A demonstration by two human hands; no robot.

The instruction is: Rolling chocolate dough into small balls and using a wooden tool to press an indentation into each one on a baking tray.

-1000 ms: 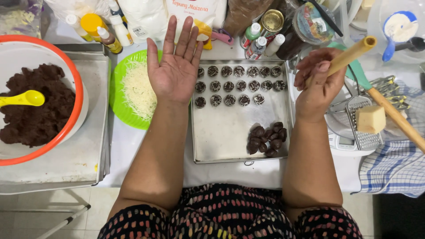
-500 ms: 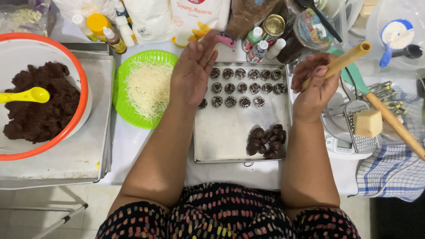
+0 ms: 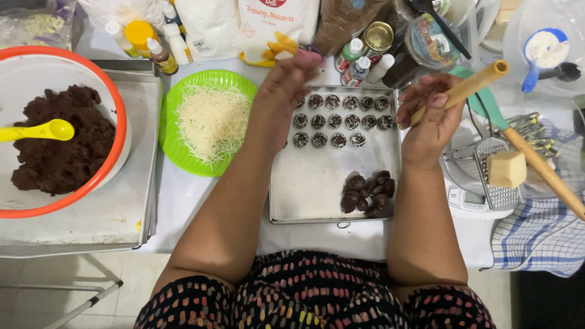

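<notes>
Right hand (image 3: 429, 122): curled loosely about a thin wooden stick (image 3: 463, 90), held slantwise with its free end pointing far and right; the hand sits over the right rim of the tray.
Left hand (image 3: 283, 97): raised over the far left corner of the tray, fingers (image 3: 298, 67) drawn together and bent downward; whether anything is pinched between them cannot be told.
Tray (image 3: 317, 189): shallow metal, rectangular, between the two forearms.
Topped pieces (image 3: 341, 113): small round dark pieces with pale tops, in rows along the far end of the tray, just beside both hands.
Plain balls (image 3: 368, 192): a cluster of dark balls at the near right corner of the tray, well apart from the stick.
Green plate (image 3: 210, 122): left of the tray, heaped with pale shreds.
Orange-rimmed bowl (image 3: 61, 134): far left, holding dark dough and a yellow spoon (image 3: 39, 131).
Grater (image 3: 496, 173): right of the tray, a pale block (image 3: 507, 169) resting on it.
Surface: white table, crowded with bottles, bags and tins along the far edge; checked cloth (image 3: 539, 234) at the near right.
</notes>
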